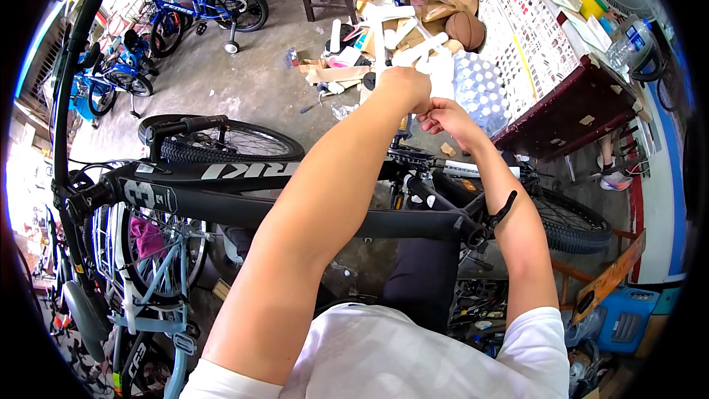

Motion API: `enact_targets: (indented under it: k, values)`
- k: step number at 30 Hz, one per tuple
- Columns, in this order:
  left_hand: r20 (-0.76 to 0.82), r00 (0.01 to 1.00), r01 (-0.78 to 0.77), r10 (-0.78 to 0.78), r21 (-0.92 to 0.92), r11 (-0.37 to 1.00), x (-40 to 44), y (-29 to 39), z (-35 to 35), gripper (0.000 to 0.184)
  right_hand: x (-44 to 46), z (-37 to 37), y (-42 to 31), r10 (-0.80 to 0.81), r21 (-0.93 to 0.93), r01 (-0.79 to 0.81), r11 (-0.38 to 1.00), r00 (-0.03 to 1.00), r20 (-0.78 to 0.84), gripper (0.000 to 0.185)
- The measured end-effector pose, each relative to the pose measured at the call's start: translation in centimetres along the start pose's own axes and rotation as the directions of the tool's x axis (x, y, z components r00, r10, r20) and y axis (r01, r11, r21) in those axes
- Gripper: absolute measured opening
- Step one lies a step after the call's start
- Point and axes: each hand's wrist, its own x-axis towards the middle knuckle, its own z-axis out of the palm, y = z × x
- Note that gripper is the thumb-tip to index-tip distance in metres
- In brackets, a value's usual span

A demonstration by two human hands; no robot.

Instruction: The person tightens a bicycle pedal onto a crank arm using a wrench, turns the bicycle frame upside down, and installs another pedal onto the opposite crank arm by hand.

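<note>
A black bicycle (221,210) with white lettering on its frame stretches across in front of me, under both forearms. My left hand (404,91) is closed in a fist beyond the frame, above the crank area. Close beside it, at its right, my right hand (452,120) has its fingers curled in, the tips meeting the left hand. Whatever lies between the fingers is too small or hidden to name. A pedal (403,128) shows partly just below the hands. The crank and chain parts (410,155) sit under them, and the seat end lies beneath my right forearm.
A heap of cardboard, foam and wrapping (399,33) lies ahead, with a basketball (465,30) beside it. Small blue bicycles (210,4) stand at far left, a light-blue bicycle (181,258) at near left. A dark red cabinet (572,114) and blue case (628,318) are right.
</note>
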Motion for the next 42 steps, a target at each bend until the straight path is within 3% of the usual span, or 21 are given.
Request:
enact_targets:
  k: [3, 5, 6, 9, 12, 15, 16, 21, 23, 27, 29, 32, 34, 38, 42]
  values:
    - [-0.015, 0.999, 0.029, -0.028, 0.011, 1.0, 0.6, -1.9, 1.2, 0.031, -1.2, 0.9, -0.4, 0.051, -0.039, -0.054, 0.998, 0.996, -0.075, 0.035]
    - [-0.031, 0.999, -0.038, 0.04, 0.079, 0.996, 1.4, -3.5, 2.8, 0.032, -0.9, 0.9, -0.4, 0.067, -0.125, -0.053, 0.991, 0.992, 0.108, 0.042]
    - [-0.019, 1.0, 0.011, -0.009, 0.099, 0.995, 1.3, -3.6, 3.0, 0.032, -1.4, 1.2, -0.8, 0.033, -0.042, -0.028, 0.999, 0.99, 0.138, 0.043]
    - [-0.008, 0.995, 0.097, -0.097, 0.101, 0.99, 1.5, -2.9, 2.5, 0.03, -1.1, 0.9, -1.3, 0.029, 0.031, -0.032, 0.999, 0.995, 0.09, 0.028]
    - [-0.089, 0.996, 0.027, -0.027, -0.003, 1.0, -0.4, -1.5, 0.2, 0.031, -0.8, -0.1, -0.7, -0.027, 0.093, 0.019, 0.995, 0.996, 0.088, 0.022]
    - [-0.066, 0.998, 0.007, -0.014, -0.105, 0.994, -2.1, 0.9, -1.2, 0.034, -0.9, 0.0, -0.6, -0.088, 0.079, 0.084, 0.993, 0.995, 0.05, 0.022]
    - [-0.089, 0.996, -0.001, -0.007, -0.085, 0.996, -1.2, 0.7, -0.3, 0.041, -1.2, 0.4, -1.0, -0.085, 0.09, 0.082, 0.993, 0.996, 0.027, 0.023]
    - [-0.046, 0.998, 0.025, -0.031, -0.133, 0.991, -0.3, -0.4, 0.2, 0.037, -0.4, 0.4, -0.4, -0.021, 0.012, 0.022, 1.0, 0.998, -0.064, 0.021]
    - [0.036, 0.998, -0.049, 0.055, -0.153, 0.987, -0.4, -1.1, 0.0, 0.038, 0.1, 0.3, 0.3, 0.031, -0.033, -0.033, 0.999, 0.998, -0.062, 0.021]
    - [-0.008, 1.0, 0.027, -0.029, -0.181, 0.983, 0.0, -2.3, 2.0, 0.035, -1.1, 1.7, -1.1, 0.087, -0.159, -0.066, 0.985, 0.988, 0.128, 0.044]
    - [0.035, 0.994, 0.109, -0.105, -0.138, 0.984, 0.3, -1.9, 2.0, 0.035, -1.1, 1.8, -0.7, 0.068, -0.058, -0.059, 0.997, 0.983, 0.172, 0.05]
    - [0.069, 0.979, 0.197, -0.193, -0.059, 0.979, -0.6, -0.9, 0.1, 0.033, -1.1, 1.4, -1.0, 0.037, 0.009, -0.038, 0.999, 0.992, 0.124, 0.037]
    - [-0.043, 0.985, 0.162, -0.166, -0.086, 0.983, -1.1, -0.8, -0.6, 0.03, -0.8, 0.3, -0.9, -0.001, 0.05, 0.001, 0.999, 1.0, 0.013, 0.027]
    - [-0.172, 0.982, 0.05, -0.078, -0.16, 0.986, 0.7, -0.8, 0.6, 0.032, -0.9, 0.6, -1.1, -0.071, 0.169, 0.06, 0.984, 0.995, 0.064, 0.026]
    - [-0.069, 0.998, -0.011, 0.002, -0.135, 0.991, -0.7, -0.9, -0.3, 0.035, -1.2, 0.4, -1.3, -0.077, 0.151, 0.062, 0.987, 0.992, 0.097, 0.026]
